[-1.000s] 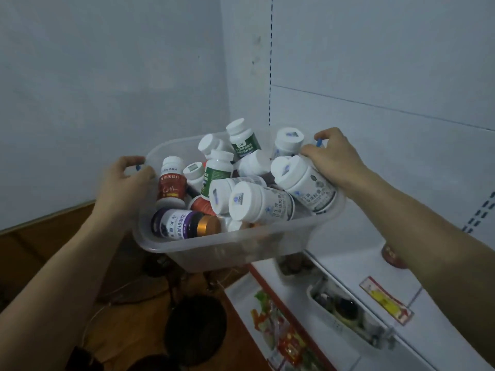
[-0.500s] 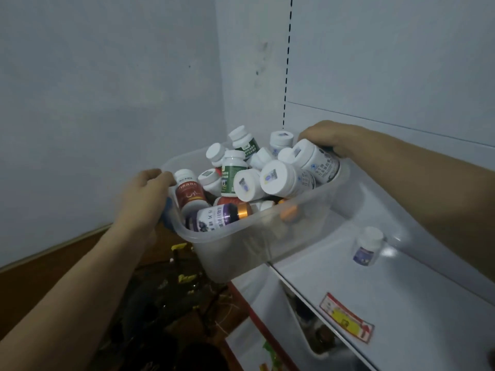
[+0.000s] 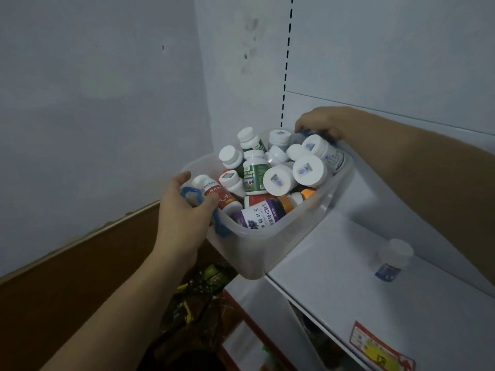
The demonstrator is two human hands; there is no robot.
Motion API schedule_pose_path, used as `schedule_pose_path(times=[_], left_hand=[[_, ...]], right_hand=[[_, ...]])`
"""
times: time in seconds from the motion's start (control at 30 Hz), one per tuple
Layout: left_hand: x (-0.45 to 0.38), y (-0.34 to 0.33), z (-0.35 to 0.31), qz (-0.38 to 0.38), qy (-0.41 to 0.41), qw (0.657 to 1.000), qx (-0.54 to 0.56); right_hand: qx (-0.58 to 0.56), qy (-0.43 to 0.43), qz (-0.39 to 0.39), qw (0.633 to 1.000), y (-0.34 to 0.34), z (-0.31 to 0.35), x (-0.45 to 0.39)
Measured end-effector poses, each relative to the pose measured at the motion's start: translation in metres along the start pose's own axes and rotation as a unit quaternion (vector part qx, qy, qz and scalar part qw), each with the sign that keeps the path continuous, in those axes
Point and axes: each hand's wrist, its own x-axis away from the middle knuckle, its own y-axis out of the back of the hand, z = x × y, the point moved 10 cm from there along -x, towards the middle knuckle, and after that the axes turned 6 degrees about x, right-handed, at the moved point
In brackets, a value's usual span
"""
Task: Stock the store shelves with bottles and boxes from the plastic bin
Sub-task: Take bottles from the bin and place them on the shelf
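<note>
I hold the clear plastic bin (image 3: 270, 245) by both ends. My left hand (image 3: 184, 212) is curled round the blue handle (image 3: 190, 195) at the bin's near left end, thumb hooked inside the rim. My right hand (image 3: 320, 124) grips the handle at the far end, fingers folded over the edge against the back panel (image 3: 388, 54). The two hands are well apart, the full bin between them.

The bin's right side lies over the left end of the white shelf (image 3: 334, 263); its left part hangs past the shelf edge. On that shelf, to the right of the bin and apart from it, one small white-capped bottle (image 3: 391, 261) with a blue label stands upright beneath my right forearm. Nearer the shelf's front edge lies a red and yellow price tag (image 3: 380, 346).

The bin is translucent, with rounded corners and smooth walls. It is heaped with round plastic bottles lying every way: a green-labelled bottle (image 3: 254, 172) upright in the middle, a red-labelled bottle (image 3: 221, 196) by my left thumb, a purple-labelled bottle (image 3: 261, 214) with an orange cap on its side against the near wall, and wide flat white caps (image 3: 309, 170) facing me.

Left of the bin a pale painted wall (image 3: 93, 103) meets a brown board (image 3: 67, 277).
</note>
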Motion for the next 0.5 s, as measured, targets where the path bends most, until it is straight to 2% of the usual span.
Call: schedule_pose_path(times=[0.1, 0.23, 0.33, 0.43, 0.5], left_hand=[[-0.006, -0.005, 0.0, 0.0, -0.002, 1.0, 0.009], [-0.008, -0.008, 0.002, -0.006, -0.008, 0.999, 0.031], [-0.008, -0.011, 0.004, -0.018, -0.009, 0.999, 0.045], [-0.008, -0.021, 0.003, -0.007, -0.007, 0.999, 0.05], [-0.006, -0.025, 0.002, -0.003, -0.008, 0.998, 0.055]], right_hand=[[-0.003, 0.012, -0.006, 1.0, 0.001, 0.006, -0.001], [0.045, 0.026, -0.018, 0.998, 0.007, 0.006, -0.001], [0.083, 0.081, -0.04, 0.992, 0.018, 0.02, 0.006], [0.1, 0.147, -0.028, 0.984, 0.023, 0.039, 0.022], [0.158, 0.175, -0.04, 0.971, 0.026, 0.045, 0.034]])
